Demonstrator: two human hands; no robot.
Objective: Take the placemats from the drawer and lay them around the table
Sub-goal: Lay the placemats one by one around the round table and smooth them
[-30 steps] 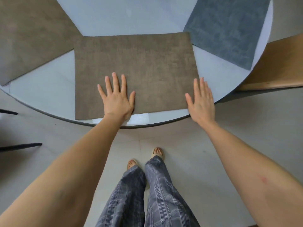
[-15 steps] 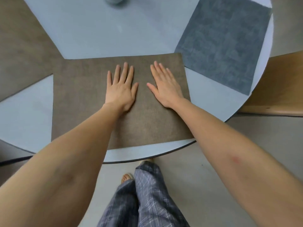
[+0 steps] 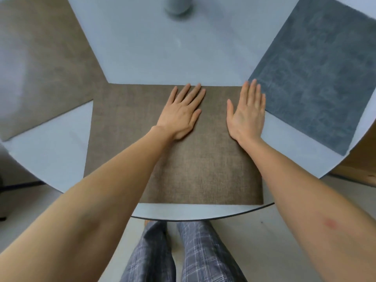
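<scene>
A brown placemat (image 3: 203,169) lies flat at the near edge of the round pale table (image 3: 152,47), right in front of me. My left hand (image 3: 181,112) presses flat on its far middle, fingers straight. My right hand (image 3: 247,112) lies flat near its far right corner, fingers together. A second brown placemat (image 3: 44,62) covers the table's left side, its corner meeting the near one. A blue-grey placemat (image 3: 317,74) sits at the right, angled along the rim.
A grey cylindrical object (image 3: 178,5) stands at the table's centre, cut off by the top edge. A wooden chair seat (image 3: 360,165) shows beyond the right rim. My legs in plaid trousers (image 3: 183,251) stand on the grey floor under the near edge.
My right hand has slid rightward across the near brown placemat, away from my left hand. I have come closer to the table, so the mat sits lower and larger in view.
</scene>
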